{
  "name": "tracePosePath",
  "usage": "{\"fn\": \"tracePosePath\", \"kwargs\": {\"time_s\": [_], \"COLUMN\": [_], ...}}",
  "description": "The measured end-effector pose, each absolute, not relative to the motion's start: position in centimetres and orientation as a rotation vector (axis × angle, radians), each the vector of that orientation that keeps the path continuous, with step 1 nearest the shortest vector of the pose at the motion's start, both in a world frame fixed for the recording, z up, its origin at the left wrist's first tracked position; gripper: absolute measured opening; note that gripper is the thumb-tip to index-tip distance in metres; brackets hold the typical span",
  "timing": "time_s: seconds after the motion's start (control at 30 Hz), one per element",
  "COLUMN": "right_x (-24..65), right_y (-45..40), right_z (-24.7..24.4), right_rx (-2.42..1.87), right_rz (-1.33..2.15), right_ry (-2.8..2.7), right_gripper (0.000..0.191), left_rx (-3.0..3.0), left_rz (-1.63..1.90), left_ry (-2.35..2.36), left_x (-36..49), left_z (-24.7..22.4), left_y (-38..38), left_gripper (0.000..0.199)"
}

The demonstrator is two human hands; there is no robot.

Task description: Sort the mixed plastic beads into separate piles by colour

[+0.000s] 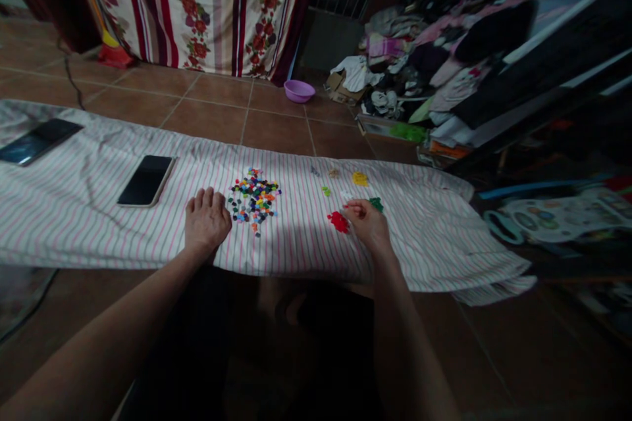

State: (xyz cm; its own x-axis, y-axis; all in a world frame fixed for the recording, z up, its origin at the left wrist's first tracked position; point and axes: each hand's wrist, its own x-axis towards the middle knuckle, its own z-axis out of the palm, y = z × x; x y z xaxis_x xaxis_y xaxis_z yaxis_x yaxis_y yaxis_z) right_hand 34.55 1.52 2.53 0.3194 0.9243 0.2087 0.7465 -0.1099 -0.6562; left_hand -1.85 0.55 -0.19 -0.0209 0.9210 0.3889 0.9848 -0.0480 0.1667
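Observation:
My left hand (206, 218) lies flat on the striped cloth, palm down. Just right of it spreads a loose heap of mixed-colour small pieces (254, 197), bead-like and too small to make out clearly. My right hand (364, 218) hovers at the red pile (338, 222), its thumb and forefinger pinched together; whatever is between them is too small to name. Around that hand are sorted piles: white (347, 195), dark green (376, 204) partly behind the fingers, yellow (360, 178), light green (326, 191), tan (334, 173) and grey (315, 172).
The striped cloth (291, 250) covers a long, narrow surface. On its left lie a phone (146, 181) and a dark tablet-like device (39, 141). Beyond, a purple basin (299, 91) stands on the tiled floor, near a heap of clothes (409, 59) and a floral curtain (197, 6).

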Motion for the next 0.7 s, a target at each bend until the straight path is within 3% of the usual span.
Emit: {"fn": "tracePosePath", "kwargs": {"time_s": [0.27, 0.7], "right_x": [34.9, 35.0], "right_y": [0.1, 0.1], "right_z": [3.1, 2.7], "right_rx": [-2.017, -2.087], "right_rz": [0.289, 0.268], "right_ry": [-1.615, -1.744], "right_gripper": [0.012, 0.023], "left_rx": [-2.075, -2.062], "left_rz": [-0.594, -0.542], "left_ry": [-2.050, -2.050], "left_x": [-1.9, -2.0], "left_z": [-0.3, -0.4], "left_y": [0.6, 0.6], "left_gripper": [0.034, 0.035]}}
